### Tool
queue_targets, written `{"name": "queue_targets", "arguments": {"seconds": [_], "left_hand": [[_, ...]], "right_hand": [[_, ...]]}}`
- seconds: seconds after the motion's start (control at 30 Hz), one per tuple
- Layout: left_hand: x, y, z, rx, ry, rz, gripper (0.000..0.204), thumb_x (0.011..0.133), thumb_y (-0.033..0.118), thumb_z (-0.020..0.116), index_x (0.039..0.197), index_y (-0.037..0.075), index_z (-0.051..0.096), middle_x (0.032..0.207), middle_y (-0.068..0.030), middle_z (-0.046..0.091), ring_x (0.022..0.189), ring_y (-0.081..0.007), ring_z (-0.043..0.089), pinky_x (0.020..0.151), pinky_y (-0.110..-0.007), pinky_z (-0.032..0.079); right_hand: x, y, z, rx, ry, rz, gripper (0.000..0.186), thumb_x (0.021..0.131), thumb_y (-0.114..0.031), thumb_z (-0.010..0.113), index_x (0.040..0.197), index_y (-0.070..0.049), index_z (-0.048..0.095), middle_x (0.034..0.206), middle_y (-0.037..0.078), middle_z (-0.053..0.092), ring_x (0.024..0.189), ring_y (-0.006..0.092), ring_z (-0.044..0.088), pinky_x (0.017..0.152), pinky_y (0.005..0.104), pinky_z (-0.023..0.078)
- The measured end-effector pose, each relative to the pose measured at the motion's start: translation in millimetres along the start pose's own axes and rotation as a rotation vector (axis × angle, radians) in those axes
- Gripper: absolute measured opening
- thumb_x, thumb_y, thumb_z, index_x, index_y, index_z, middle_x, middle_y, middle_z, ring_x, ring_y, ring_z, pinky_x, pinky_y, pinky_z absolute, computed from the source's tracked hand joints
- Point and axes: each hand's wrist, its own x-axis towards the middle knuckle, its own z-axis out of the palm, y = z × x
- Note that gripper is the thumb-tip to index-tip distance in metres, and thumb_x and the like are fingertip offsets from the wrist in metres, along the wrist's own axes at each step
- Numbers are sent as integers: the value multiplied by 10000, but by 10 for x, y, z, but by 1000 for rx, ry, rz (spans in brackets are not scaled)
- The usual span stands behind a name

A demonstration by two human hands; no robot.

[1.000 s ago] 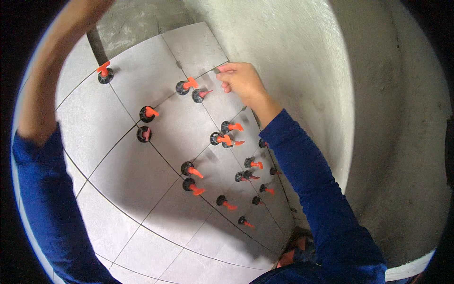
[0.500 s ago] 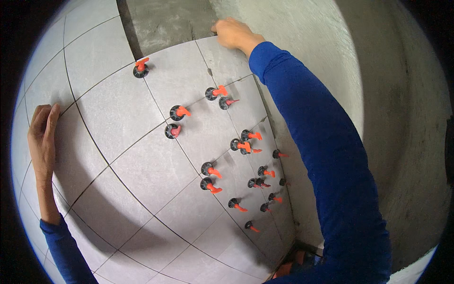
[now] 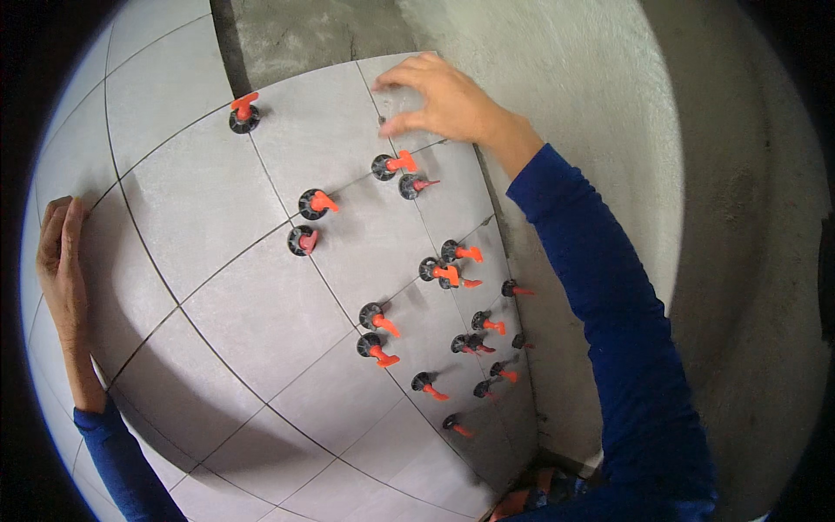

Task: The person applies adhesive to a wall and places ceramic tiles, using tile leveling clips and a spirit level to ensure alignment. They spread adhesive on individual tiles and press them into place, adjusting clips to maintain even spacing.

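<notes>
Your right hand (image 3: 448, 100) is over the top corner tile (image 3: 397, 103), thumb and fingertips spread wide apart with nothing visible between them. That tile lies at the upper right of the tiled field, and your thumb tip is just beside a small dark piece (image 3: 381, 120) in its left seam — too small to identify, and whether you touch it you cannot tell from here. Your left hand (image 3: 63, 261) is well apart at the far left, fingers close together and slightly bent against or just over the tiles; its inner side is turned away, so whether it holds anything cannot be told. It is probably there to steady you.

Below your right hand, an orange T-handled tile leveler (image 3: 384, 167) and a red-handled leveler (image 3: 410, 186) sit near a seam crossing. More levelers, such as the upper-left one (image 3: 244, 113), stand on black round bases along the joints, presumably to keep neighbouring tile faces flush.

Above the tiles is a bare cement strip (image 3: 296, 39); the rough rendered wall (image 3: 574, 70) bounds the field on the right. Your right sleeve (image 3: 600, 296) covers part of that wall, and the projecting handles crowd the lower right — awkward to reach around.
</notes>
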Motion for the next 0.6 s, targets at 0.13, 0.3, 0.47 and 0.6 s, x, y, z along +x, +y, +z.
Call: {"name": "queue_targets", "arguments": {"seconds": [0.13, 0.3, 0.47, 0.6], "left_hand": [[-21, -175, 7, 7, 6, -68, 457, 1061, 470, 543, 1312, 129, 714, 1352, -90, 665, 1275, -241, 625, 1180, -456, 432], [-38, -382, 24, -13, 16, -87, 495, 1056, 505, 533, 1368, 151, 682, 1398, -121, 648, 1280, -250, 635, 1177, -465, 436], [-63, -490, -6, -72, 26, -156, 509, 1049, 515, 541, 1390, 159, 666, 1413, -123, 642, 1300, -250, 623, 1189, -472, 422], [-94, -572, -54, -32, 29, -123, 499, 1060, 485, 531, 1404, 146, 652, 1432, -108, 632, 1337, -251, 596, 1204, -464, 402]], "right_hand": [[-72, 21, 129, 153, 29, 43, 670, 667, -466, 920, 1209, -138, 702, 1205, 75, 654, 1192, 293, 592, 1047, 423, 478], [107, 211, 289, 203, 137, 236, 609, 714, -471, 897, 1188, -138, 708, 1103, 95, 677, 1086, 308, 649, 967, 452, 523], [565, 12, -152, 116, 446, 340, 397, 800, -380, 860, 1062, -104, 746, 891, 81, 718, 855, 282, 691, 752, 428, 536], [782, 312, -652, 320, -442, 396, 838, 755, -279, 885, 1384, -6, 403, 1378, 217, 463, 1270, 365, 477, 1073, 408, 390]]}}
